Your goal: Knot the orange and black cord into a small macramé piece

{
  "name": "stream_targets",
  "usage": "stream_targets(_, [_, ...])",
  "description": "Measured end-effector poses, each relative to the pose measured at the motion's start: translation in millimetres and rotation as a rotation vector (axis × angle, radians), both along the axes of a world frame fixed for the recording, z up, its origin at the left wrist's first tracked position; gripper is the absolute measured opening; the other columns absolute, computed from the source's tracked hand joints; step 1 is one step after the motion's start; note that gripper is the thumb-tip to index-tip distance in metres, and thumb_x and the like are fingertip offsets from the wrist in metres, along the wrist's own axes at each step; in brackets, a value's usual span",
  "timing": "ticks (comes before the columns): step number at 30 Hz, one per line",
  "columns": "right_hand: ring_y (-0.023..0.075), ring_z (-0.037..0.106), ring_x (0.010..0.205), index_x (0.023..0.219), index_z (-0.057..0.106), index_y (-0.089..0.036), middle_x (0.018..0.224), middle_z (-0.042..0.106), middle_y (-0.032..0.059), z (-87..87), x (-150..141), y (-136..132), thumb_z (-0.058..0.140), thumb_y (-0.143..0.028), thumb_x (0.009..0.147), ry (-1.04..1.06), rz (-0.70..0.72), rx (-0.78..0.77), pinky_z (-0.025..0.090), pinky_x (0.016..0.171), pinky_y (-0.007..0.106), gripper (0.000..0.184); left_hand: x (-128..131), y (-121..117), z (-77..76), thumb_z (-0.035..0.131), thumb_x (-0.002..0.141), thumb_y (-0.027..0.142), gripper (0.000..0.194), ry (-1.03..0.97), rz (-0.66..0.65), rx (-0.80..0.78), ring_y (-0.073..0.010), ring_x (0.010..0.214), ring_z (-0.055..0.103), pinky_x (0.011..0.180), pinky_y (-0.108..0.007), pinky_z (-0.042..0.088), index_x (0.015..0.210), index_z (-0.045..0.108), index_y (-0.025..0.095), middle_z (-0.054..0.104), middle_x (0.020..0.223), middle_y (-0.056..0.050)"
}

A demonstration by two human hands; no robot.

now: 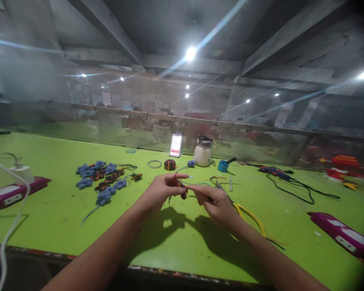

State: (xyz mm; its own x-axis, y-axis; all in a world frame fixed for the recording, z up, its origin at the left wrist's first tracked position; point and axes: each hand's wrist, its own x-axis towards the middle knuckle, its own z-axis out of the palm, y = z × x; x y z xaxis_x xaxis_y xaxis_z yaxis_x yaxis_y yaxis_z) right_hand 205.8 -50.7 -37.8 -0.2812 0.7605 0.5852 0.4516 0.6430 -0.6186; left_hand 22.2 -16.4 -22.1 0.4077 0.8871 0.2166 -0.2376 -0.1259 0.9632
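Observation:
My left hand (pixel 164 190) pinches a small black-and-orange crocheted piece (pixel 184 191) between thumb and fingers, just above the table. From the other side, my right hand (pixel 214 203) meets it with its fingertips, the fingers curled and pressed together. Whether a thin tool is in that hand is too small to tell. Behind the hands sits a ball of black-and-orange yarn (pixel 170 164). To the left lie several blue crocheted flowers (pixel 104 196) among black-and-orange crocheted pieces (pixel 109 180). A yellow-handled tool (pixel 255 218) rests partly hidden beyond my right wrist.
On the green table (pixel 57 218), a white jar (pixel 202 152) stands near a lit screen (pixel 176 145) and a small blue pot (pixel 223 165). A blue glue gun (pixel 274 173) with a black cord lies right. Purple power strips (pixel 342 234) flank both sides; perforated mesh (pixel 170 109) rises behind.

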Motion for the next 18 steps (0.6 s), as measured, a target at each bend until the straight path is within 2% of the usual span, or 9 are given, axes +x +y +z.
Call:
stream_targets(3, [0.0146, 0.053, 0.064, 0.114, 0.063, -0.021, 0.078, 0.065, 0.0036, 0.2, 3.0, 0.9, 0.043, -0.007, 0.078, -0.121, 0.006, 0.031, 0.041, 0.062, 0.028, 0.043, -3.0, 0.2, 3.9, 0.072, 0.059, 0.013, 0.035, 0.062, 0.025, 0.034, -0.0133, 0.060, 0.055, 0.067, -0.029, 0.040, 0.094, 0.070, 0.013, 0.061, 0.060, 0.000])
stream_targets(9, [0.0182, 0.058, 0.078, 0.117, 0.061, -0.023, 0.096, 0.068, 0.0076, 1.4, 5.6, 1.4, 0.042, -0.007, 0.081, -0.174, 0.047, 0.081, 0.042, 0.071, 0.032, 0.044, -6.8, 4.4, 2.3, 0.070, 0.061, 0.011, 0.035, 0.035, -0.021, -0.002, -0.0123, 0.063, 0.055, 0.068, -0.027, 0.039, 0.096, 0.070, 0.015, 0.065, 0.065, -0.002])
stream_targets(12, [0.0145, 0.053, 0.066, 0.115, 0.063, -0.020, 0.082, 0.066, 0.0056, 2.8, 7.0, 0.3, 0.043, -0.009, 0.081, -0.157, 0.073, 0.060, 0.040, 0.063, 0.028, 0.040, -8.4, 6.3, 1.1, 0.069, 0.061, 0.010, 0.030, -0.012, -0.065, -0.071, -0.0124, 0.066, 0.056, 0.067, -0.026, 0.038, 0.091, 0.070, 0.014, 0.065, 0.069, -0.004])
stream_targets(15, [0.0104, 0.039, 0.053, 0.112, 0.064, -0.018, 0.060, 0.050, -0.0011, 2.2, 7.7, -0.5, 0.045, -0.012, 0.082, -0.067, 0.100, -0.055, 0.033, 0.052, 0.023, 0.036, -8.0, 5.8, 0.8, 0.067, 0.058, 0.006, 0.017, -0.082, -0.097, -0.120, -0.0115, 0.063, 0.055, 0.063, -0.024, 0.037, 0.074, 0.069, 0.012, 0.062, 0.067, -0.003])
stream_targets(18, [0.0095, 0.034, 0.051, 0.110, 0.065, -0.017, 0.056, 0.040, -0.0033, -0.2, 6.8, 0.1, 0.047, -0.018, 0.083, 0.049, 0.139, -0.154, 0.030, 0.049, 0.023, 0.032, -5.7, 4.2, 0.0, 0.065, 0.056, 0.004, 0.009, -0.115, -0.131, -0.110, -0.0099, 0.059, 0.052, 0.059, -0.023, 0.036, 0.057, 0.060, 0.012, 0.058, 0.064, -0.002])
